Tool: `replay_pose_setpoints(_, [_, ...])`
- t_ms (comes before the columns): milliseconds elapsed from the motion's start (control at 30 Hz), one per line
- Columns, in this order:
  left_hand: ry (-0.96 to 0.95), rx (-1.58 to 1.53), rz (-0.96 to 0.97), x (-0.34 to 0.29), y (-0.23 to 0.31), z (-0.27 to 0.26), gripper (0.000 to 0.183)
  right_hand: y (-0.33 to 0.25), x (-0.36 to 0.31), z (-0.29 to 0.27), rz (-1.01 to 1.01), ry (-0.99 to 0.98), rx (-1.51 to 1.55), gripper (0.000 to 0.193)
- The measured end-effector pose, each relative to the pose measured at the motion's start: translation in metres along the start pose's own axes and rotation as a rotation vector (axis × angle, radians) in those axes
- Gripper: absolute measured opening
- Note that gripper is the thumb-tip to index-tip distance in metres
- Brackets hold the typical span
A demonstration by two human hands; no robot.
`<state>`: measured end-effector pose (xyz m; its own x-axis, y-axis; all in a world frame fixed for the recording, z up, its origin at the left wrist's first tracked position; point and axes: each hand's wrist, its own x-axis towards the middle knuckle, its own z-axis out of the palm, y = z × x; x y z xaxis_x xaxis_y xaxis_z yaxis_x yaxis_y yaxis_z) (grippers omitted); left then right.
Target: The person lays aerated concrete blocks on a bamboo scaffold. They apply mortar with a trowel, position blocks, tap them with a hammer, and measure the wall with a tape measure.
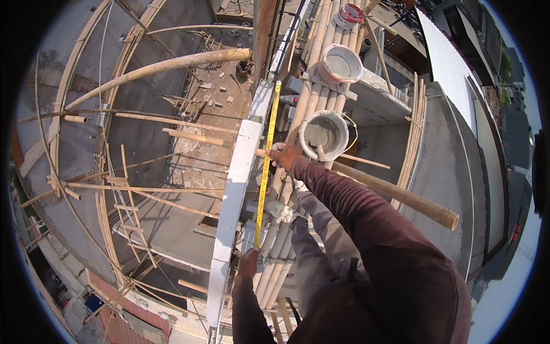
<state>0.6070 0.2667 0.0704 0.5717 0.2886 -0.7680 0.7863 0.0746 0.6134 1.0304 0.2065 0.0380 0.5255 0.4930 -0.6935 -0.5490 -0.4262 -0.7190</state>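
A yellow tape measure (264, 183) is stretched straight along the white block wall (236, 178), its far end near a corner of the blocks. My left hand (248, 264) is closed around the near end of the tape; the tape's case is mostly hidden there. Farther along, my right hand (285, 155) pinches the tape's edge with thumb and fingers. Just right of that hand stands a bucket of grey mortar (326, 133) with a yellow handle, and a tool handle (321, 152) leans inside it.
Bamboo poles (281, 238) form the platform under my feet. Beyond stand a second bucket (342, 62) and a red-and-white bucket (349, 16). A thick bamboo pole (407, 198) juts out at right. Left of the wall is a deep drop with bamboo scaffolding (160, 64) and a person (244, 69) below.
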Motion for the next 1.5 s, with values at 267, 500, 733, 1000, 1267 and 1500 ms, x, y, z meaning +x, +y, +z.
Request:
replay_pose_setpoints(267, [0.131,0.145,0.241,0.084,0.000,-0.003,0.035,0.046,0.059,0.011,-0.088,0.085,0.035,0.026])
replay_pose_setpoints(500, [0.250,0.141,-0.009,0.109,0.000,-0.010,0.038,0.060,0.096,0.018,-0.090,0.091,0.047,0.031])
replay_pose_setpoints(733, [0.347,0.142,-0.091,0.119,-0.005,-0.010,0.044,0.063,0.108,0.030,-0.062,0.111,0.037,0.031])
replay_pose_setpoints(1000, [0.304,0.267,0.018,0.121,0.005,-0.014,0.042,0.077,0.121,0.027,-0.099,0.180,-0.100,0.035])
replay_pose_setpoints(1267, [0.297,0.185,-0.086,0.127,0.003,-0.014,0.041,0.070,0.120,0.024,-0.103,0.168,-0.146,0.039])
replay_pose_setpoints(1500, [0.324,0.172,-0.228,0.128,0.005,-0.022,0.043,0.061,0.119,0.029,-0.053,0.112,-0.159,0.040])
